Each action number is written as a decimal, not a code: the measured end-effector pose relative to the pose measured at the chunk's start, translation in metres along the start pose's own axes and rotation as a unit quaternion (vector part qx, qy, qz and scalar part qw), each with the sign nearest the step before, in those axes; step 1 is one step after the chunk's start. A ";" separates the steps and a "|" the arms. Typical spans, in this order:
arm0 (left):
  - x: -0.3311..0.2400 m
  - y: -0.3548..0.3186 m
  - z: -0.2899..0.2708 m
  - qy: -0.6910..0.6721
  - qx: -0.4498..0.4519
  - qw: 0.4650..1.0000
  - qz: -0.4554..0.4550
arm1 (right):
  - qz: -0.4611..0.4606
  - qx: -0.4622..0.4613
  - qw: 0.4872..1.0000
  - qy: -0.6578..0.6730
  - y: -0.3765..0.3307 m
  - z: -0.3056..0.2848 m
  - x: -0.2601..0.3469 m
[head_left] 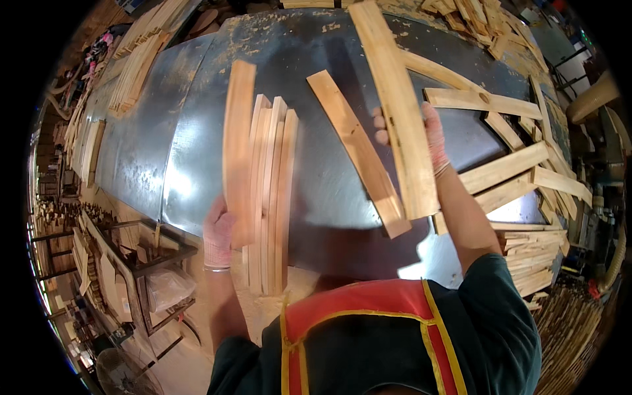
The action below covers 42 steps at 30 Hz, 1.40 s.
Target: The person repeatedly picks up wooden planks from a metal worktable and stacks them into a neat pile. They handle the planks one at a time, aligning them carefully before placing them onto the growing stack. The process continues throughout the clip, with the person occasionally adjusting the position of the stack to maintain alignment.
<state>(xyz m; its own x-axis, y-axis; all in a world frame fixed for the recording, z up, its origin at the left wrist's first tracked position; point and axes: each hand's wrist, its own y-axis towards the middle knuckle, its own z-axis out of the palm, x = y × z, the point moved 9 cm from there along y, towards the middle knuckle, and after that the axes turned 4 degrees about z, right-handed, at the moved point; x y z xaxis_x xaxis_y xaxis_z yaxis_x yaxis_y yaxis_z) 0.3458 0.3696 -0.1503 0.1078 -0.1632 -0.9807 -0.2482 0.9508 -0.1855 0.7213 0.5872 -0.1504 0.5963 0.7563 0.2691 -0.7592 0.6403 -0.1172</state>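
Note:
My left hand (219,236), in a pinkish glove, is closed on the near end of a wooden board (238,151), which stands slightly blurred beside a row of boards. That row of several narrow boards (271,191) stands on edge, packed side by side, at the table's near edge. My right hand (431,135), also gloved, grips a wide knotted plank (395,112) from beneath, fingers on its left side and thumb on its right. Between the two hands a single reddish board (359,151) lies slanted on the dark metal table (316,217).
Loose boards (507,164) lie crisscrossed on the table's right, above a stack of pieces (533,257). More boards (141,69) line the far left. Offcuts (484,23) pile up at the back right. A metal frame cart (141,276) stands at the lower left, near a fan (122,372).

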 end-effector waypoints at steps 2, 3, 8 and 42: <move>0.022 -0.013 -0.069 0.222 -0.068 0.971 0.052 | -0.012 -0.041 0.997 -0.067 -0.003 -0.009 -0.037; 0.036 -0.021 -0.089 0.297 -0.061 0.953 0.001 | 0.027 -0.063 0.997 -0.027 -0.006 -0.018 -0.062; 0.124 -0.055 -0.137 0.319 0.089 0.936 -0.117 | 0.039 -0.238 0.967 -0.079 -0.036 -0.075 -0.132; 0.138 -0.104 0.818 0.506 0.623 0.546 0.241 | -0.332 -0.495 0.793 -0.125 -0.579 -0.127 0.028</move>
<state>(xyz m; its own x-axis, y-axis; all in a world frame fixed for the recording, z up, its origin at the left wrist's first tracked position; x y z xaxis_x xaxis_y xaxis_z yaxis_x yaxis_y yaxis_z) 1.1743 0.4642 -0.2161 -0.4247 0.7224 -0.5458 0.9021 0.2864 -0.3228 1.2111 0.2547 -0.1959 0.6144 0.2364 0.7528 0.3521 0.7716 -0.5297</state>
